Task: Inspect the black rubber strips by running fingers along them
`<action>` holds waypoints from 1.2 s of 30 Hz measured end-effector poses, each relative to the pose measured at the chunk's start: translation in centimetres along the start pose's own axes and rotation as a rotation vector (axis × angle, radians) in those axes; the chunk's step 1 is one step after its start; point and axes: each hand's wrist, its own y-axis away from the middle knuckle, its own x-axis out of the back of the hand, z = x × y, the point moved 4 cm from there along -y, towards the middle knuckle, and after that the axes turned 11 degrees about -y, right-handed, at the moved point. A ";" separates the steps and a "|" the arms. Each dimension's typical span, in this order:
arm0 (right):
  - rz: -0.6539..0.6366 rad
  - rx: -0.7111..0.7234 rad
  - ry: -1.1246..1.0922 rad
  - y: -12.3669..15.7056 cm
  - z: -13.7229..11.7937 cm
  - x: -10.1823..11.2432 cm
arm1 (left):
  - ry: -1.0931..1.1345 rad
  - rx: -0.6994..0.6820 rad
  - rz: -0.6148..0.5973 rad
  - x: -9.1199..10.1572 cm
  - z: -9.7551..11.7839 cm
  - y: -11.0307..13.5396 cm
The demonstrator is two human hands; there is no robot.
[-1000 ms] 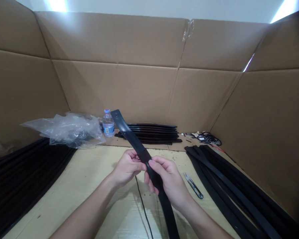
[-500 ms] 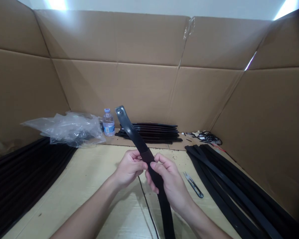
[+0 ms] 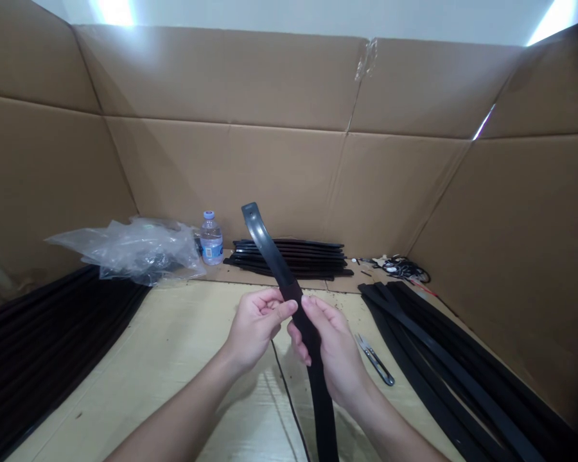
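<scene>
Both my hands hold one black strap (image 3: 268, 247) above the cardboard worktop (image 3: 173, 346). It rises from the bottom edge to a rounded tip with a small hole near the back. My left hand (image 3: 255, 327) pinches the strap's left edge with thumb and fingers. My right hand (image 3: 327, 350) is wrapped round it just below, thumb on top. A thin black cord (image 3: 284, 391) lies on the worktop under my hands.
Thread snips (image 3: 376, 360) lie right of my right hand. Piles of black straps (image 3: 443, 366) run along the right, the left (image 3: 38, 340) and the back (image 3: 303, 256). A small water bottle (image 3: 211, 238) and a crumpled clear plastic bag (image 3: 130, 250) sit back left. Cardboard walls (image 3: 289, 167) enclose the bench.
The strap's tip has swung to the right and stands more upright. Both hands have shifted a little right and up, keeping their grip.
</scene>
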 end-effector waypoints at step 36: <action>-0.196 -0.085 -0.014 -0.9 0.4 0.5 | 0.079 0.068 -0.177 1.9 -2.0 -1.1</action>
